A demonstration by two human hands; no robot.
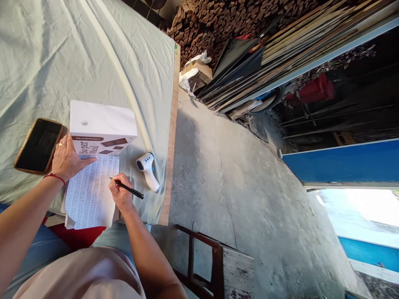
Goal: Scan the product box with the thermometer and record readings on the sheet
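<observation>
My right hand (121, 193) pinches a black pen (132, 190), its tip over the right side of a sheet of paper (90, 195) covered with rows of small handwriting. Flat on the left, my left hand (67, 158) has its thumb stretched across the paper's top edge and its fingers beside a white box (102, 122) printed "NutriMotion". The box stands just beyond the paper. Close to my left fingers lies a phone (39, 145) with a dark screen and a brown case. A white and blue infrared thermometer (148, 171) rests to the right of the pen.
A pale, creased cloth (93, 54) covers the table, whose wooden edge (170, 166) runs along the right. On the concrete floor (212, 174) stands a worn wooden stool (218, 265). Stacked wood (199, 29) and leaning boards (286, 45) line the back.
</observation>
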